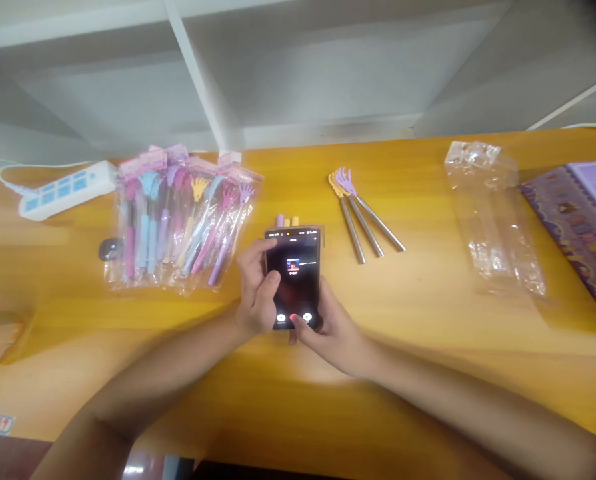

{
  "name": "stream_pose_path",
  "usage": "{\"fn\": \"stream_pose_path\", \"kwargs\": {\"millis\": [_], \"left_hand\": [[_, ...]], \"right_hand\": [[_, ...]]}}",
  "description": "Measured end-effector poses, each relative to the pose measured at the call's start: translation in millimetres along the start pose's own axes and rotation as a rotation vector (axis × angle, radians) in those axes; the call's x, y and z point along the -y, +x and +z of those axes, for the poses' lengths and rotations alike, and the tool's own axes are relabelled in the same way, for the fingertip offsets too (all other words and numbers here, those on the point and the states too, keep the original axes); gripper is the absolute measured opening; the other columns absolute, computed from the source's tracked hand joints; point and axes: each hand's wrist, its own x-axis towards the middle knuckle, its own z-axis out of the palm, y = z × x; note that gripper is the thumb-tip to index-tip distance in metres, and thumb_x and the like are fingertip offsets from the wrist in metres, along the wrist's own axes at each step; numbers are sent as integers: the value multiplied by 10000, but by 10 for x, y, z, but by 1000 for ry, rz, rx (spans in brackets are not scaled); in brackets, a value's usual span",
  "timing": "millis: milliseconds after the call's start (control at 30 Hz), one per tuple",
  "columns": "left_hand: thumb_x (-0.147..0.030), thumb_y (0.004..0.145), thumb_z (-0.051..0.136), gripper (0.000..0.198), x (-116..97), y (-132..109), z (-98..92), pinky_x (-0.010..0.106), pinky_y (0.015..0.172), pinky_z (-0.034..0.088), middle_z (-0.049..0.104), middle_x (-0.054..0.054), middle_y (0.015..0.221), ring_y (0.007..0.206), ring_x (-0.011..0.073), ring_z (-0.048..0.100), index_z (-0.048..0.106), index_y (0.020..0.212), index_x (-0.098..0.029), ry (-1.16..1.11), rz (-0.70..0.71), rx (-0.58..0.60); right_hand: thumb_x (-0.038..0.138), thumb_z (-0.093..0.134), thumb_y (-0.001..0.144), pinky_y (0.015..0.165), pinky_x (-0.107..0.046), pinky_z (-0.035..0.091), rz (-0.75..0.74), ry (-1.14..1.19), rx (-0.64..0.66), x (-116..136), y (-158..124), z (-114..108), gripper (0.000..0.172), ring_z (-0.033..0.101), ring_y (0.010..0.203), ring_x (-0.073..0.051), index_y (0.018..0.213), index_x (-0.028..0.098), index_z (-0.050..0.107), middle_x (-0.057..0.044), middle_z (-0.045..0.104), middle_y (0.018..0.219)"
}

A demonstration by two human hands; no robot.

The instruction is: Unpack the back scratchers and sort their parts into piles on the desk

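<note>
Both hands hold a smartphone (295, 290) upright above the table, its screen lit and mostly black with a red button low down. My left hand (258, 283) grips the left edge, thumb lying over the glass. From the right, my right hand (335, 330) wraps the lower corner, and its thumb touches the screen by the red button. Purple and yellow handle ends (287, 221) stick out beyond the phone's top; the rest of them is hidden. Three back scratchers (367, 217) with metal rods, yellow and purple hand-shaped heads, lie to the right.
Several back scratchers in clear bags (183, 220) are heaped on the left, near a white power strip (68, 190) and a dark mouse-like object (109, 249). Flat clear plastic bags (493, 220) lie right, beside a purple printed box (575, 233). Grey shelf compartments (318, 73) stand behind the table.
</note>
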Motion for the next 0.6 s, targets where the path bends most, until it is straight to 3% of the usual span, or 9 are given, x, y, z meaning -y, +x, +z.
{"fn": "stream_pose_path", "kwargs": {"millis": [233,600], "left_hand": [[-382,1061,582,384,32,10,-16,591,1173,493,661,71,1317,1271,305,653,544,1440,-333,-60,48,2],[-435,1059,633,373,54,-2,-21,522,1152,487,672,65,1324,1293,295,648,553,1407,-327,-108,32,-21]], "right_hand": [[298,683,1010,665,-400,676,6,-7,-2,-2,-2,-7,599,690,753,-179,1504,302,342,-54,596,1092],[282,700,980,655,-369,675,4,-23,-16,28,7,7,591,690,909,-213,1482,294,389,-95,597,1207]]}}
